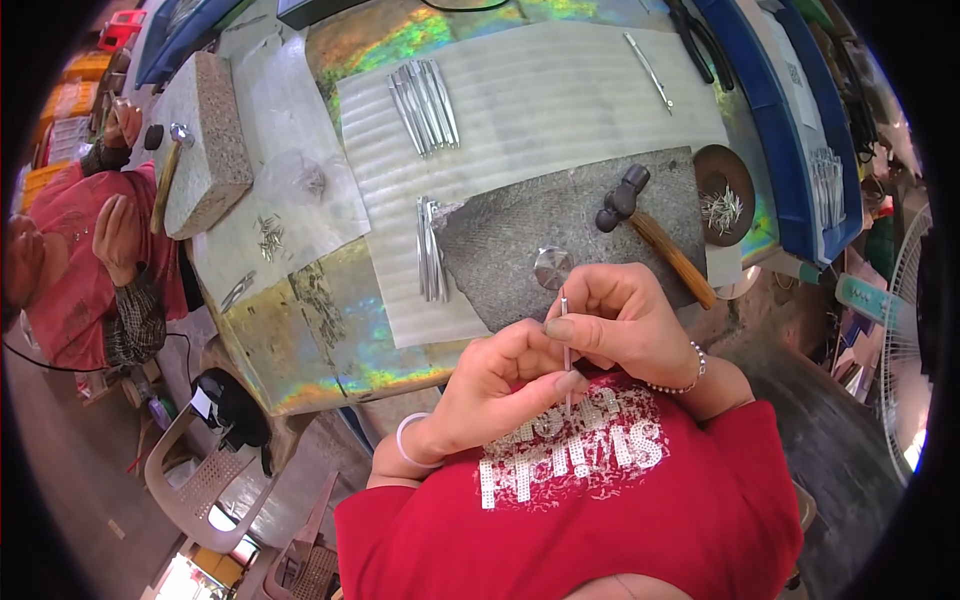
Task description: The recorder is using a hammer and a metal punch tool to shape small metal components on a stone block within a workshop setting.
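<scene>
Close in front of my chest, both hands hold a thin metal rod [566, 345] upright. My left hand [500, 385] pinches its lower part between thumb and fingers. My right hand [620, 320] grips its upper end, with the thumb across it. Just beyond my fingers, a round faceted metal piece [552, 268] sits on a grey stone slab [520, 225]. A hammer [645, 225] with a wooden handle lies across the slab's right side. Left of the slab is a small bunch of slim silver rods [430, 255]; a larger bunch [423, 105] lies farther back on the white foam sheet [540, 110].
A brown dish [722, 165] of small metal pins stands right of the slab. Black-handled pliers [700, 45] and a slim silver tool [648, 72] lie at the back right, near a blue tray [775, 120]. At left, a person [85, 250] sits by a stone block [205, 140] with another hammer [168, 175].
</scene>
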A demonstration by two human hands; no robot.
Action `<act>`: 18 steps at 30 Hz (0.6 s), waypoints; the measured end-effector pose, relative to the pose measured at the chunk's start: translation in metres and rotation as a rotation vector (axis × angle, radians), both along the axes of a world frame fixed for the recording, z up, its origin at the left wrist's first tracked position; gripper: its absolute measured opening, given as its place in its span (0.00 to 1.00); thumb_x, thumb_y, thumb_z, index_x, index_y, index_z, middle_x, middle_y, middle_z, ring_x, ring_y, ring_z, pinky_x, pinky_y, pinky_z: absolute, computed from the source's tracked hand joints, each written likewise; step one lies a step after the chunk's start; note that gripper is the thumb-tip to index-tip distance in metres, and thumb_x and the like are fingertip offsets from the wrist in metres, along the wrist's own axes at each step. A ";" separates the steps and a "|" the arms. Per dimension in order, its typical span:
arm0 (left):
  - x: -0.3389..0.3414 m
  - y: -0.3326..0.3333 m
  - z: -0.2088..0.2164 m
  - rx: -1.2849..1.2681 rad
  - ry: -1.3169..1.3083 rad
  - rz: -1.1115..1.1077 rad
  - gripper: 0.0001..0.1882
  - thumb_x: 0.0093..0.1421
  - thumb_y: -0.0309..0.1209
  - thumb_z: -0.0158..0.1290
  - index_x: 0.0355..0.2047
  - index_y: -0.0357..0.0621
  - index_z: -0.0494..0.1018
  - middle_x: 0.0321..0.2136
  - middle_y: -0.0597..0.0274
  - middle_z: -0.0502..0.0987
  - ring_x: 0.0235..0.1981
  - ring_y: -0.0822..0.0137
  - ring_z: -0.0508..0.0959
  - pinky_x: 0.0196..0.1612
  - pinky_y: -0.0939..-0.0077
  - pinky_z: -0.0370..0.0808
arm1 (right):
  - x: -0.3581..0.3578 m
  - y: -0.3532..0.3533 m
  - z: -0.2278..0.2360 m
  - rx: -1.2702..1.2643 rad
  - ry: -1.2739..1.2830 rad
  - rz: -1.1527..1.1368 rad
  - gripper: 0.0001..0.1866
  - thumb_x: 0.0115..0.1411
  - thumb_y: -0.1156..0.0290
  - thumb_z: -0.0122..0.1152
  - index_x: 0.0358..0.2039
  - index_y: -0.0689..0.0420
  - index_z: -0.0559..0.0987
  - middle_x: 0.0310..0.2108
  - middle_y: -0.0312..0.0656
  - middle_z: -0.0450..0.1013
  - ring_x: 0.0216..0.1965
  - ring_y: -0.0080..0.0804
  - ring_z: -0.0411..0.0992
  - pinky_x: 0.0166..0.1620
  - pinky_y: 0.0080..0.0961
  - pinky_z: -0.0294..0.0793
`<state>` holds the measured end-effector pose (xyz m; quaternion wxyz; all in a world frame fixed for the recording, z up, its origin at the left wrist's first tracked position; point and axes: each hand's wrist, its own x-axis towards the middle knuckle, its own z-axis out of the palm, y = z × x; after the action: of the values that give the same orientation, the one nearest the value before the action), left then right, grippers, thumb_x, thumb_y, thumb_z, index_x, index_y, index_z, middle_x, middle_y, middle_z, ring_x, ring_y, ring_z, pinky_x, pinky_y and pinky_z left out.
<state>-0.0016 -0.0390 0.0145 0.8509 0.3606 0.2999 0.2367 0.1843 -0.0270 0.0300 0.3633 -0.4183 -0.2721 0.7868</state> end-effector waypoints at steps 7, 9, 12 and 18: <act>0.002 0.007 0.001 -0.116 -0.040 0.019 0.05 0.60 0.20 0.48 0.37 0.34 0.64 0.30 0.56 0.77 0.32 0.75 0.76 0.36 0.80 0.73 | -0.002 0.007 -0.001 -0.012 -0.016 0.017 0.06 0.57 0.74 0.58 0.28 0.61 0.72 0.18 0.32 0.68 0.15 0.10 0.59 0.18 0.10 0.54; 0.002 0.008 0.000 -0.123 -0.041 0.015 0.05 0.60 0.20 0.47 0.37 0.34 0.64 0.30 0.56 0.77 0.32 0.75 0.76 0.36 0.81 0.73 | -0.003 0.008 -0.002 -0.018 -0.017 0.020 0.06 0.58 0.74 0.58 0.28 0.61 0.72 0.19 0.32 0.68 0.15 0.10 0.59 0.18 0.10 0.54; 0.002 0.010 -0.002 -0.138 -0.047 0.013 0.06 0.60 0.21 0.47 0.37 0.34 0.64 0.30 0.56 0.77 0.32 0.75 0.76 0.35 0.81 0.73 | -0.003 0.010 -0.004 0.006 -0.030 0.004 0.06 0.58 0.74 0.58 0.28 0.61 0.72 0.19 0.33 0.68 0.15 0.10 0.59 0.18 0.10 0.54; 0.003 0.011 0.000 -0.187 -0.053 0.028 0.05 0.61 0.21 0.47 0.37 0.35 0.64 0.30 0.56 0.77 0.31 0.75 0.76 0.35 0.80 0.73 | -0.004 0.011 -0.002 0.004 -0.028 0.008 0.06 0.58 0.72 0.58 0.28 0.61 0.72 0.19 0.32 0.68 0.15 0.10 0.60 0.17 0.09 0.54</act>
<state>0.0017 -0.0283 0.0147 0.8852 0.2688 0.3030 0.2287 0.1802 -0.0163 0.0280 0.3573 -0.4274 -0.2805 0.7816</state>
